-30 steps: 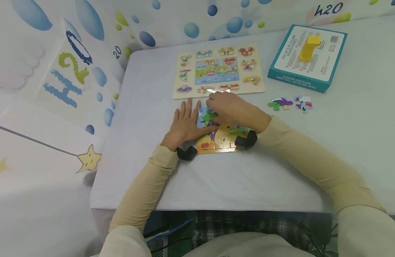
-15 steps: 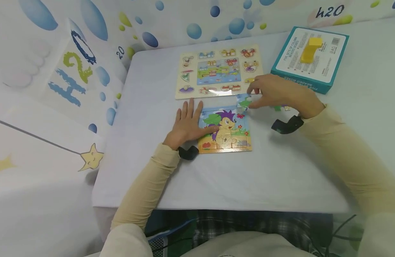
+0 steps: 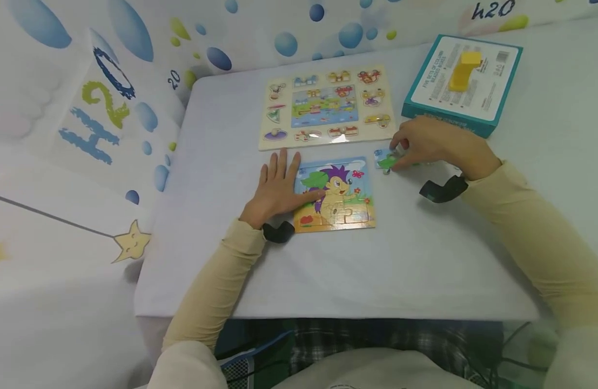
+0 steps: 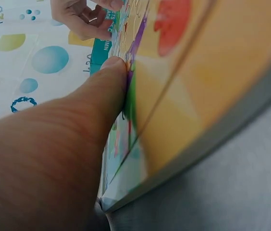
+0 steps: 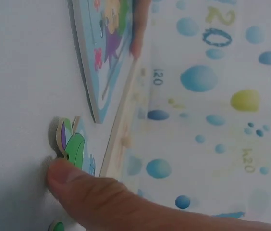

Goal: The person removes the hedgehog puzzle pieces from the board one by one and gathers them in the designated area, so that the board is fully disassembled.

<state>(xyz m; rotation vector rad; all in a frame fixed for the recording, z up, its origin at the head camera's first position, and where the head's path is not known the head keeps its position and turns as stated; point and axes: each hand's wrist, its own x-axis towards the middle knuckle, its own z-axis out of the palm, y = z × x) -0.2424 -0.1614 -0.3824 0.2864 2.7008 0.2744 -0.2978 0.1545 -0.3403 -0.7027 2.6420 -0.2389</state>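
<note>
A hedgehog jigsaw puzzle [image 3: 349, 208] lies flat on the white table, its picture edge to edge. My left hand [image 3: 278, 189] rests spread on its left side, fingertips past the top left corner and thumb across the picture. Just right of the puzzle, my right hand [image 3: 432, 143] pinches a blue and green puzzle piece [image 3: 383, 160] between thumb and fingers, low over the cloth. In the right wrist view, the thumb presses the edge of this piece [image 5: 76, 147]. Another green piece [image 5: 57, 226] peeks out below the thumb; the right hand mostly hides it in the head view.
Behind the jigsaw lies a wooden peg puzzle board [image 3: 264, 138] with several vehicle-like shapes. A teal box [image 3: 498, 92] stands at the back right with a yellow block [image 3: 464, 71] on top. The table's front edge [image 3: 337, 319] runs close to the person's body.
My right hand has moved right from over the jigsaw's top left, carrying the blue and green piece to beside the puzzle and lowering it. My left hand has stayed in place.
</note>
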